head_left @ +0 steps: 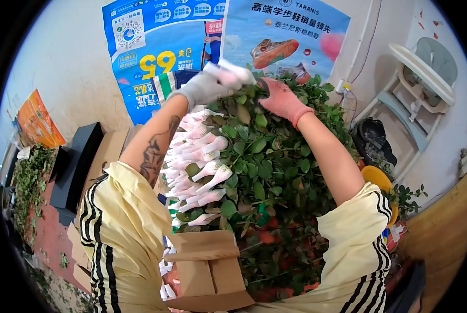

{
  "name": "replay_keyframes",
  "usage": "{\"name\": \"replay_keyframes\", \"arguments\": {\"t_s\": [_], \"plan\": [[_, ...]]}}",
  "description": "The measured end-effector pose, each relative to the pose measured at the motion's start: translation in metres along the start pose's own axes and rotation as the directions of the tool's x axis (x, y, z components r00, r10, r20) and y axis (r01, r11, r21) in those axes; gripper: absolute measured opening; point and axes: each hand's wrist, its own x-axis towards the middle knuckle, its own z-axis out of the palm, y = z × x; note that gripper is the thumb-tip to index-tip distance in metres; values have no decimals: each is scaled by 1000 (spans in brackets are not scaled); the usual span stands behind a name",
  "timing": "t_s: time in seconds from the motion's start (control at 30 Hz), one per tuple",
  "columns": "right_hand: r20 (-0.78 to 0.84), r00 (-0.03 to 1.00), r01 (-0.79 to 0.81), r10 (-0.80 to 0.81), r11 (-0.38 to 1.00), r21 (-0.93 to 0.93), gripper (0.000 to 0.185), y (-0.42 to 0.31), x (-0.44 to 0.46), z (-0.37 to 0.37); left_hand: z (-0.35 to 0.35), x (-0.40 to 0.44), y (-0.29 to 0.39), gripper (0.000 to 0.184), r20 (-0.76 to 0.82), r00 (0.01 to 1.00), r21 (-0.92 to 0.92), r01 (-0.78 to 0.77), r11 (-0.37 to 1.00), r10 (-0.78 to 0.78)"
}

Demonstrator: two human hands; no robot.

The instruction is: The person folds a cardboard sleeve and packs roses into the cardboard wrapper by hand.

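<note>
My left hand (206, 88), in a pale grey-white glove, closes around a white mesh-sleeved flower head (232, 74) with a pinkish tint, above the far end of the pile. Just to its right my right hand (284, 101), in a pink glove with a dark patch, is closed on leafy flower stems (249, 99); its fingertips are partly hidden by leaves. Below both hands lies a big heap of green-leaved stems (264, 156). Along the left side of the heap, several more flower heads in white mesh sleeves (204, 151) point left.
An open cardboard box (202, 271) stands close to my body, with small white pieces (166, 268) beside it. Blue posters (285, 36) line the wall. At right are a high chair (426, 78), a black bag (371, 141) and a yellow basin (377, 177). Loose leaves (32, 193) lie at left.
</note>
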Motion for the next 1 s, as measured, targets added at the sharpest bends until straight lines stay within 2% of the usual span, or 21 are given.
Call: {"name": "replay_keyframes", "arguments": {"t_s": [0.03, 0.1, 0.17, 0.2, 0.23, 0.27, 0.3, 0.37, 0.43, 0.5, 0.53, 0.6, 0.63, 0.7, 0.73, 0.83, 0.87, 0.9, 0.93, 0.97, 1.0], "plan": [[76, 997, -20, 9, 989, 146, 48, 1, -1, 4, -10, 2, 7, 32, 61, 998, -56, -4, 998, 8], [98, 995, -8, -12, 979, 202, 45, 15, 6, 9, -9, -7, 10, 30, 15, 1000, -50, -26, 998, 27], [-42, 999, -20, 23, 998, 53, 40, 33, 10, 13, -9, -23, 10, 31, -55, 997, -538, -76, 840, 54], [-183, 981, -53, 57, 998, 29, 36, 26, 7, 0, -5, -23, -7, 38, -28, 997, -649, 34, 760, -68], [-255, 966, -53, 50, 999, -6, 37, 40, 13, -2, 1, -24, -24, 38, -29, 997, -647, 35, 761, -71], [-253, 964, -72, 84, 996, 56, 38, 27, 12, -18, 6, -30, -32, 42, 71, 989, -148, 141, 979, -132], [-247, 962, -92, 119, 989, 118, 39, 13, 10, -35, 14, -34, -38, 46, 126, 964, 399, 166, 902, -233], [-278, 958, -61, 74, 997, 55, 40, 13, 12, -23, 35, -47, -41, 45, 45, 991, 585, 73, 807, -123], [-280, 960, -11, 0, 999, -38, 43, 6, 10, -7, 39, -40, -37, 46, 26, 996, 627, 52, 777, -87], [-58, 996, -72, 68, 995, -67, 50, -12, 4, -1, 35, -27, -19, 51, 168, 945, 708, 84, 702, -282], [-33, 997, -72, 70, 995, -64, 50, -17, 0, 1, 30, -24, -10, 51, 174, 942, 725, 74, 685, -286], [6, 1000, -24, 24, 999, -30, 52, -8, 5, 16, 37, -16, -26, 37, -42, 990, 508, -96, 856, 136], [6, 1000, -20, 20, 999, -29, 52, 5, 4, 21, 33, -9, -26, 34, 32, 994, 432, -106, 896, 103], [113, 993, -45, 17, 968, 246, 55, -2, -2, 11, 0, -19, -6, 33, 132, 984, -6, -123, 992, 123], [73, 997, -45, 22, 944, 326, 56, 6, 0, 21, -23, -26, 37, 33, 316, 928, -312, 298, 902, -198], [244, 968, -144, 61, 930, 338, 54, -5, -2, 2, -15, -12, 2, 36, 366, 930, -630, 233, 741, 19], [116, 993, -43, 19, 978, 206, 53, -4, -3, -2, -15, -19, 10, 36, 366, 930, -630, 231, 741, 21], [-37, 999, -31, 32, 999, 32, 51, -9, -10, -12, -13, -36, 26, 38, 283, 959, -800, 225, 556, 18], [-135, 988, -74, 75, 997, 9, 47, -7, -10, -25, -10, -50, 36, 39, 201, 980, -921, 191, 339, -6], [-231, 966, -120, 115, 993, -9, 44, -3, -10, -39, 1, -55, 26, 49, 82, 992, -878, 120, 463, -101], [-263, 951, -146, 162, 986, 81, 41, -3, -9, -60, 6, -71, 25, 50, 47, 988, -601, 144, 786, -145]]}}
